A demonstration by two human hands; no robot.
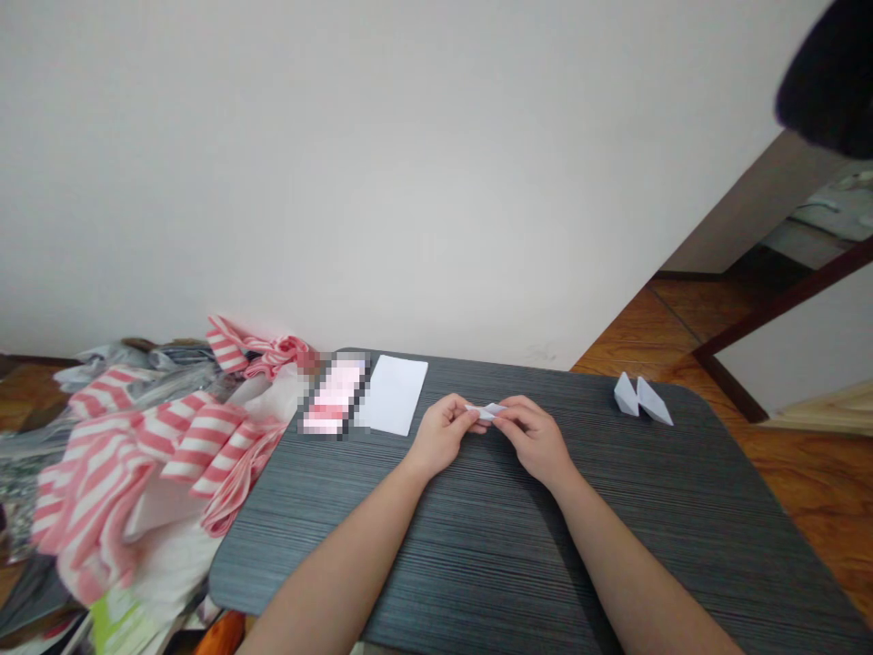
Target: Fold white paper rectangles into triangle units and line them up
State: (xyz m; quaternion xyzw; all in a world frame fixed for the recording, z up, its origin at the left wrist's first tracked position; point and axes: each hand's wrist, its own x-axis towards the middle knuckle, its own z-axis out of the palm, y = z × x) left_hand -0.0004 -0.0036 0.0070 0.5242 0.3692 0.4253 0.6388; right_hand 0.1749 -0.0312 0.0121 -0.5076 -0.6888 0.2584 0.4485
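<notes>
A small folded white paper piece (488, 411) is pinched between both of my hands just above the dark striped table (477, 564). My left hand (445, 434) has its fingers closed on the left end of the piece. My right hand (534, 436) has its fingers closed on the right end. Both forearms reach in from the bottom edge. Most of the paper is hidden by my fingertips.
A white paper stack (394, 393) lies at the table's back edge beside a blurred pink item (334, 395). Two folded paper triangles (641, 398) stand at the back right. A heap of pink-striped plastic bags (156, 455) is piled left of the table. Wooden floor shows at right.
</notes>
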